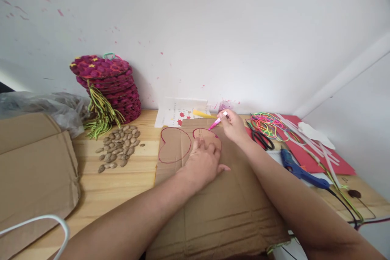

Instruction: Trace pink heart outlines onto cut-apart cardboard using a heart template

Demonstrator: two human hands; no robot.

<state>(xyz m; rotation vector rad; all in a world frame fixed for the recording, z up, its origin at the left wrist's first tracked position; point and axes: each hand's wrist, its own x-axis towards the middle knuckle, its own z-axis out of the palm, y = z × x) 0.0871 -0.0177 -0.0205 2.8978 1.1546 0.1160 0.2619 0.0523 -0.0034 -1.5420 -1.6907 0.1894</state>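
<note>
The person leans over a large cardboard sheet (222,211) lying on the wooden table (141,183), with the left hand (204,158) laid palm down near the sheet's far edge. Its fingers are spread and loosely bent, gripping nothing and pressing on a small rounded cardboard piece (217,143) that lies flat on the sheet, partly hidden beneath them, while the thumb points out to the right over bare cardboard. The right hand (234,125) is just beyond it, its fingers closed in a pinch around a pink marker (215,122), which slants down and to the left so that its tip meets the upper edge of the rounded piece, where a dark pink line runs. Just to the left, on the same sheet, is a heart outline (174,145) in a similar colour, lying on its side with the notch toward the left. Further left, a heap of peanuts (118,146) rests on the table in front of a magenta, bumpy-surfaced container (112,89) with a yellow-green tassel (102,107). Near the wall lies a white paper (167,110) with red stars. On the right are scissors (264,141), a tangle of neon cords (266,124) and a blue glue gun (304,174), close to a red sheet (341,166)
</note>
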